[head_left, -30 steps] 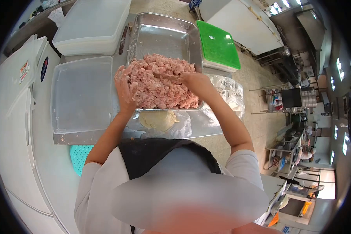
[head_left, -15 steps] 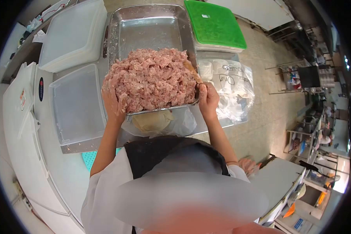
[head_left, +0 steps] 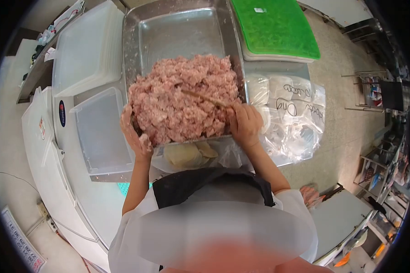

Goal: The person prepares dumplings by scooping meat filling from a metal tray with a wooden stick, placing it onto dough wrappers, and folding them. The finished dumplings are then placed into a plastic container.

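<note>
A large heap of pink ground meat (head_left: pixel 182 104) fills the near part of a deep metal tray (head_left: pixel 180 36). At the tray's near left corner is my left hand (head_left: pixel 135 132), with bits of meat on it and its fingers around the rim. My right hand (head_left: pixel 246 123), at the near right side, is closed on a thin wooden tool (head_left: pixel 200 97) whose far part lies across the top of the meat. Below the tray's near edge a clear plastic bag (head_left: pixel 187 154) holds something pale yellow.
Stacked translucent containers (head_left: pixel 86 50) stand at the far left, with an empty translucent bin (head_left: pixel 102 132) nearer. A green lid (head_left: pixel 275 29) covers a container at the far right. Plastic-wrapped packages (head_left: pixel 291 113) with black writing lie right of the tray.
The wooden tool has swung from the tray's right side to lie across the meat. My right hand has turned over, and the view has shifted closer to the tray.
</note>
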The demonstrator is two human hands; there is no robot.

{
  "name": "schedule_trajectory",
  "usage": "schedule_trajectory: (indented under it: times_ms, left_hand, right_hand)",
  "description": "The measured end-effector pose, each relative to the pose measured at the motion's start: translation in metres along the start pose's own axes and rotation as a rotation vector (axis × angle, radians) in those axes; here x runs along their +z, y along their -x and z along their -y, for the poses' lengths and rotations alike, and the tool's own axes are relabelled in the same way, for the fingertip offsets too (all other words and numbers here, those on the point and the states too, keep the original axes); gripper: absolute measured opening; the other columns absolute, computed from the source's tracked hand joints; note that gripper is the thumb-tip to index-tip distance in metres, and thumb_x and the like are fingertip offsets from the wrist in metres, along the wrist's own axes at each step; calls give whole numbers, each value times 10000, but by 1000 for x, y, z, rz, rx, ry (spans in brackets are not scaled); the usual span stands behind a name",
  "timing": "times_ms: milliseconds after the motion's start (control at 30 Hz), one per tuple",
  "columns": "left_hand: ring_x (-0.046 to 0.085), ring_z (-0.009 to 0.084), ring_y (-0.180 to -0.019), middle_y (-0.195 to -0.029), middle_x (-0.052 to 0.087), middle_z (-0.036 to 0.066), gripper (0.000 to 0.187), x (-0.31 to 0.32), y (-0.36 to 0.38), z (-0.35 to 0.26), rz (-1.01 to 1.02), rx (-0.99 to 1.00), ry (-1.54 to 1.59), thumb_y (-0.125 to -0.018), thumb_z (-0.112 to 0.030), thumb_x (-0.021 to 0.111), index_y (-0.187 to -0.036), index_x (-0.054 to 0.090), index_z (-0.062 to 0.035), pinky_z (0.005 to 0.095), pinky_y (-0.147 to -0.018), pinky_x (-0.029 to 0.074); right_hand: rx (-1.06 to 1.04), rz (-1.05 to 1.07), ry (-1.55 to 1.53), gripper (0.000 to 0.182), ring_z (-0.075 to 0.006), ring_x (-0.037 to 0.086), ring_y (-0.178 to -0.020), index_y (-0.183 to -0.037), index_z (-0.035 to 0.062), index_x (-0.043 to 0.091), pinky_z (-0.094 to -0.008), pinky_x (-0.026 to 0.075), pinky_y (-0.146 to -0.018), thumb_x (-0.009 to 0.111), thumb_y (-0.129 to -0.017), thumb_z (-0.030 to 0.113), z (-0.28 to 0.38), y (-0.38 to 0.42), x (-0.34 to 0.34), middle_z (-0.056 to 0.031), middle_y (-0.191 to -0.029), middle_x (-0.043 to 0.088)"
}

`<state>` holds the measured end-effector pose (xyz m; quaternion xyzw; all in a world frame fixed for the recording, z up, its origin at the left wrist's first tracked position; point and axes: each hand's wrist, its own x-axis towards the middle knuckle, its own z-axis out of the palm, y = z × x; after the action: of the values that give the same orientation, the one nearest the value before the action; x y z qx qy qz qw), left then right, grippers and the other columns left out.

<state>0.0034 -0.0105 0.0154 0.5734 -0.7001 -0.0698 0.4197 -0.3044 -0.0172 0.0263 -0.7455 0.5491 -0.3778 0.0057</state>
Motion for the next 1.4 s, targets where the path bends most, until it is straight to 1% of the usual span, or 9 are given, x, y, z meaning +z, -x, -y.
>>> schedule_trajectory:
  times_ms: [333, 400, 467, 600, 700, 833, 900, 1200, 1400]
  left_hand:
    - [406, 403, -1238, -1338, 465, 218, 635, -3, 7, 2, -84, 87, -56, -968, -501, 310, -1351, 435, -10, 483, -1049, 282]
    - [428, 391, -1221, -1329, 482, 200, 514, -11, 15, -7, -120, 117, -49, -964, -394, 411, -1307, 482, -18, 475, -1039, 296]
    - [453, 377, -1192, -1306, 505, 183, 438, -18, 32, -17, -169, 175, -50, -904, -277, 555, -1267, 520, -35, 469, -1022, 316]
    - [521, 365, -1090, -1186, 569, 160, 414, -25, 86, -58, 249, 87, 184, -792, -175, 682, -1174, 590, -47, 449, -934, 398]
    - [556, 368, -1017, -1064, 609, 165, 380, -14, 106, -89, 421, 133, -31, -775, -168, 694, -1127, 614, -50, 439, -903, 420]
    - [548, 391, -1004, -1035, 604, 182, 405, 8, 117, -58, 360, 29, 14, -776, -183, 695, -1145, 605, -43, 452, -906, 417]
    - [521, 407, -1058, -1146, 569, 197, 439, 7, 111, -49, 385, -403, 113, -778, -174, 690, -1185, 591, -40, 463, -910, 414]
    - [509, 389, -1112, -1240, 539, 183, 467, 24, 122, -111, 366, 62, 36, -783, -120, 676, -1237, 570, -79, 450, -945, 404]
    - [524, 337, -1122, -1184, 590, 137, 392, 36, 123, -98, 265, -121, 144, -751, -56, 685, -1139, 644, -93, 435, -947, 409]
  right_hand:
    - [68, -56, 11, 172, -321, 619, -793, -990, 50, 632, -398, 490, -680, 616, -849, 148, 2, 10, 8, -128, -879, 643]
    - [76, -65, -4, 203, -321, 626, -838, -1024, 54, 628, -409, 496, -707, 598, -847, 150, 5, 12, 5, -123, -912, 654]
    - [304, 17, -158, 216, -354, 627, -825, -1019, 31, 642, -375, 497, -711, 598, -895, 202, 13, 6, -8, -155, -937, 659]
    - [195, 121, -291, 273, -377, 606, -966, -1138, 16, 597, -383, 485, -807, 553, -909, 157, 14, 1, -32, -205, -1054, 630]
    - [139, 233, -365, 317, -399, 573, -1023, -1189, 37, 573, -432, 469, -865, 508, -885, 99, 15, 2, -46, -219, -1126, 602]
    - [102, 283, -354, 286, -377, 599, -981, -1165, 6, 581, -390, 474, -846, 536, -903, 111, 8, 14, -47, -210, -1051, 622]
    - [38, 270, -349, 272, -368, 604, -951, -1153, -5, 586, -383, 476, -825, 532, -918, 120, 4, 18, -49, -203, -1029, 624]
    - [87, 376, -438, 266, -367, 599, -880, -1118, 9, 606, -416, 481, -754, 528, -932, 181, -30, 21, -82, -184, -952, 604]
    - [11, 538, -375, 232, -319, 588, -850, -1080, 17, 629, -387, 472, -729, 549, -939, 182, -40, 6, -97, -145, -885, 584]
